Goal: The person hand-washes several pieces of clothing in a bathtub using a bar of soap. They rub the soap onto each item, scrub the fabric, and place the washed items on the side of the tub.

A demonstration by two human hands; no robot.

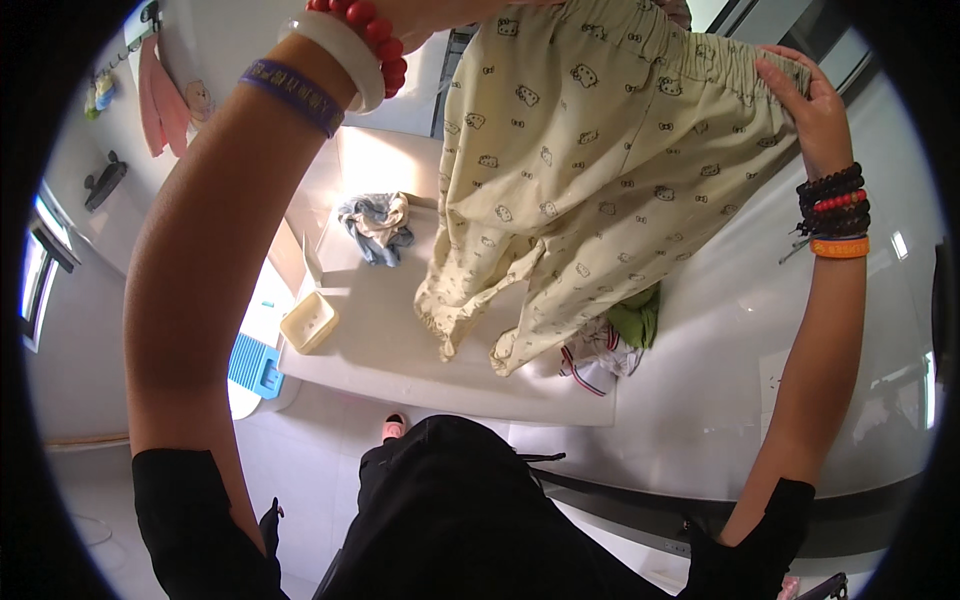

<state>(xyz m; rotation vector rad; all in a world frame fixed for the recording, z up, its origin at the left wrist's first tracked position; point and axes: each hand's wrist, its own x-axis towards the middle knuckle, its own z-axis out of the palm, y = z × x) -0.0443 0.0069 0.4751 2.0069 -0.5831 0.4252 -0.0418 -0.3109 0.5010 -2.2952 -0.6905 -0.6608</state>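
Observation:
Cream elastic-waist trousers [600,150], printed with small cat faces and bows, hang by the waistband in front of me. My right hand [814,97] grips the waistband's right end between thumb and fingers. At the top edge, my left hand [442,11] reaches toward the waistband's left part; its fingers are cut off by the picture's rim. The two trouser legs hang down over a white ledge, with their gathered cuffs lowest. Behind the right leg lie a green cloth [637,319] and a white garment [589,367] with dark and red striped trim.
A crumpled blue and beige cloth [376,225] lies on the white ledge [375,337]. Near its left end stands a cream plastic box [309,322], with a blue ridged washboard [257,366] beside it. A pink cloth [157,101] hangs at the upper left. A glossy white surface [705,375] is at right.

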